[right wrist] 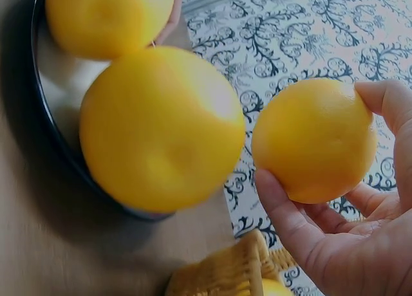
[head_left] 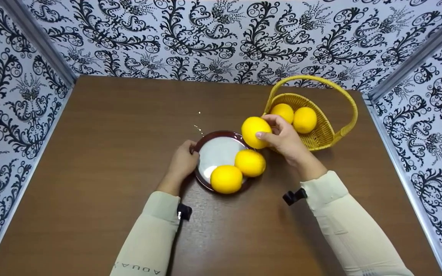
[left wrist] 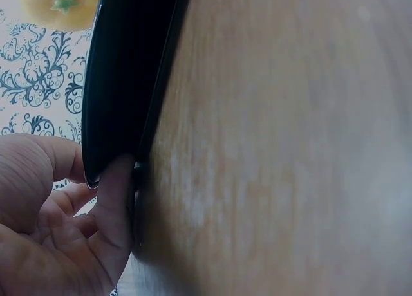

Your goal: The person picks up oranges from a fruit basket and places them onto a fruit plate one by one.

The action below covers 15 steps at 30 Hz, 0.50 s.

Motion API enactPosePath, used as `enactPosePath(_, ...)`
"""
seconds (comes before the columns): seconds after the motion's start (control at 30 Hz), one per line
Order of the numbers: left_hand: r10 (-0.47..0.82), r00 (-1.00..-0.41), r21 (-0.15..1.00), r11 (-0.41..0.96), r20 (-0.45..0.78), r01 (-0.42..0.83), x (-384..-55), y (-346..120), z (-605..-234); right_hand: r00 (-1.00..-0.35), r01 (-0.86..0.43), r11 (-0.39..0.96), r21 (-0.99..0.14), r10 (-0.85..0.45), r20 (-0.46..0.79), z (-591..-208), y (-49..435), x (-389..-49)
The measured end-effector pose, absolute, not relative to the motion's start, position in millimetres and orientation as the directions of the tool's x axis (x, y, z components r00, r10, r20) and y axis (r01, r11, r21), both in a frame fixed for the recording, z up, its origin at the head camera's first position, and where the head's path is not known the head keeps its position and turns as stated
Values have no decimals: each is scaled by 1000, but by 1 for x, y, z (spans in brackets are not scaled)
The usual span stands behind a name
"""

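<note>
My right hand (head_left: pixel 288 142) holds a yellow-orange orange (head_left: pixel 256 132) above the right rim of a brown-rimmed plate (head_left: pixel 217 151). In the right wrist view, thumb and fingertips grip that orange (right wrist: pixel 314 141) from its sides, with the palm apart from it. On the plate lie two more oranges, one at the front (head_left: pixel 226 179) and one at the right (head_left: pixel 249 163). My left hand (head_left: pixel 182 163) pinches the plate's left rim. In the left wrist view, the dark plate side (left wrist: pixel 129 77) sits between thumb and fingers, and the hand (left wrist: pixel 58 225) is low beside the table.
A yellow wicker basket (head_left: pixel 297 100) with a tall arched handle (head_left: pixel 317 78) stands at the back right, holding two oranges (head_left: pixel 305 120). The brown wooden table (head_left: pixel 129 126) is bounded by patterned walls (head_left: pixel 221 38) at the back and both sides.
</note>
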<state>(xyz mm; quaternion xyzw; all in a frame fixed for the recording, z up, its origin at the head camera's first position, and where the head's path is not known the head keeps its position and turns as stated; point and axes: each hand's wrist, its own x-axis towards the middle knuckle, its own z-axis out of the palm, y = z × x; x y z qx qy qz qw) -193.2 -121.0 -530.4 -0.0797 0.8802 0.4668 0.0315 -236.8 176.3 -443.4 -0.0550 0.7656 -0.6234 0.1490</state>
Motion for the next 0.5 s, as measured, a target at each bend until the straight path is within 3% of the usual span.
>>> enactPosePath(0.5, -99, -982, 809, 556, -163, -191, -194, -122, -529, -933, 52, 214, -975, -339, -124, -445, 144, -233)
